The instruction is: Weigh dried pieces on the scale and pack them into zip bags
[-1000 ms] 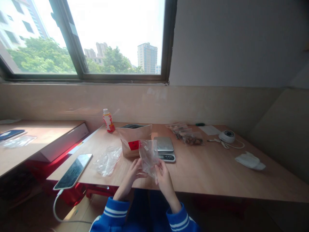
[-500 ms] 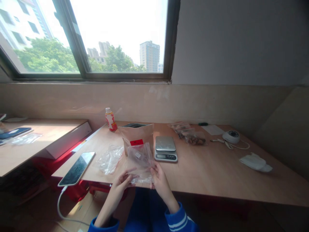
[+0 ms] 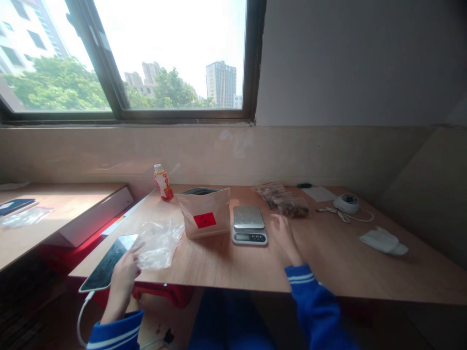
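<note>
My left hand (image 3: 126, 266) is at the table's left front edge, its fingers closed on the rim of a crumpled clear plastic bag (image 3: 159, 239) that lies there. It is just right of a phone (image 3: 108, 261). My right hand (image 3: 285, 235) hovers over the table to the right of a small digital scale (image 3: 249, 224), fingers stretched out, holding nothing and slightly blurred. A little beyond it lie small clear bags filled with something brown (image 3: 288, 207). A kraft paper pouch with a red label (image 3: 205, 217) stands open between the plastic and the scale.
A small red-and-white bottle (image 3: 162, 182) stands at the back left of the wooden table (image 3: 328, 262). A round white device with a cable (image 3: 346, 202), a white paper (image 3: 316, 193) and a white cloth-like thing (image 3: 383, 241) are at the right. A lower side table (image 3: 62, 209) stands to the left.
Both hands held one clear bag before the pouch. Now the left hand has moved left with it to the plastic by the phone, and the right hand has let go and moved right past the scale.
</note>
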`<state>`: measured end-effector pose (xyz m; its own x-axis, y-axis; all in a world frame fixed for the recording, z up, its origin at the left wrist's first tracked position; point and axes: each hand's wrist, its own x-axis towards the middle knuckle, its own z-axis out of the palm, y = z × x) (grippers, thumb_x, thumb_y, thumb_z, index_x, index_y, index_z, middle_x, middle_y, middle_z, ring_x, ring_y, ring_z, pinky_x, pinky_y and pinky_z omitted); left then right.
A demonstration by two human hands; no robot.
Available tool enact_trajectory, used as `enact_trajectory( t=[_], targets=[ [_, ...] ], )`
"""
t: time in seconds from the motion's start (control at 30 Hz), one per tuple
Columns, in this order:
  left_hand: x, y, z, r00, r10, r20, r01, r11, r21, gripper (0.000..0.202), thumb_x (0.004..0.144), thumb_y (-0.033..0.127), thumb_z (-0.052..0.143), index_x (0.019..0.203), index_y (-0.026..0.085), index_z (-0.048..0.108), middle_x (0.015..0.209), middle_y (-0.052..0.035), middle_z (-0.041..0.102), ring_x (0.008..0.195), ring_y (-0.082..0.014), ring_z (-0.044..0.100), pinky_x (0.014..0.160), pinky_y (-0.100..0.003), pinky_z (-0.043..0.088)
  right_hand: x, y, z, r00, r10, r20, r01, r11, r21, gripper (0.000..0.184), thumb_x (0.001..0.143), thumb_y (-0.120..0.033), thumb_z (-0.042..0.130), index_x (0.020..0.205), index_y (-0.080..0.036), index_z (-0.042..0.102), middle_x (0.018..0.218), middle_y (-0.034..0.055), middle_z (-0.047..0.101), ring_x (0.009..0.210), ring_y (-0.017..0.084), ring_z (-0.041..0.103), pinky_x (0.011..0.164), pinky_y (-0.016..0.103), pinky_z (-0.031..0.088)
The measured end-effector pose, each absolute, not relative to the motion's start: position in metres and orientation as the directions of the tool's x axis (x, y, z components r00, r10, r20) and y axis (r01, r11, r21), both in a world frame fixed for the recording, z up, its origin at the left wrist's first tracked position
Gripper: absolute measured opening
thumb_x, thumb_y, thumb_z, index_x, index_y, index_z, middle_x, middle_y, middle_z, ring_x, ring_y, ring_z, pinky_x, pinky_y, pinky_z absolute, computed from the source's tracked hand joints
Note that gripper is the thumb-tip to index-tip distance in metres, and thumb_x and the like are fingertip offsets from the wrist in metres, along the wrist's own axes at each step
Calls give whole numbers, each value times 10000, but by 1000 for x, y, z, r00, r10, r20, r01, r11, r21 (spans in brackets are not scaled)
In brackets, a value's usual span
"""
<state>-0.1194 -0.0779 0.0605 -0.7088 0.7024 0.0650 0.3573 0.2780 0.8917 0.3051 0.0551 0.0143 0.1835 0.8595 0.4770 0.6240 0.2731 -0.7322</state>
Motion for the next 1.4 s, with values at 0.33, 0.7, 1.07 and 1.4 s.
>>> enact_trajectory(
  t=[0.33,0.7,1.07,1.4],
  targets=[
    [-72,-59,54,-583,677,449,812,496,306,534,879,401,355,1303,114,509,1385,-239,362,1200,-427,437,922,-576,371,369,137,-16,185,857,481,970,-80,-230,344,758,-155,528,1093,-84,568,1117,208,576,1075,335,484,922,440,359],
    [-68,-38,28,-360,770,527,932,323,164,388,881,202,383,1158,146,649,1500,-181,320,1432,-323,162,1118,-526,131,370,77,54,472,723,504,757,-40,-652,246,765,-239,491,910,-143,665,787,115,684,723,242,601,654,326,430],
    [11,-46,73,-566,796,215,365,9,931,313,825,316,423,1031,144,585,1128,-160,636,1080,-281,597,937,-433,442,240,-66,88,515,725,458,256,380,-889,203,852,-347,548,943,-196,649,977,104,704,894,237,665,774,360,543],
    [68,-90,94,-173,947,-270,-566,129,814,384,680,500,657,837,155,591,753,-29,636,549,-136,613,493,-256,513,208,-77,88,-301,749,590,142,647,-749,217,881,-143,510,977,-240,679,1115,46,693,1101,194,620,987,359,482]
  ],
)
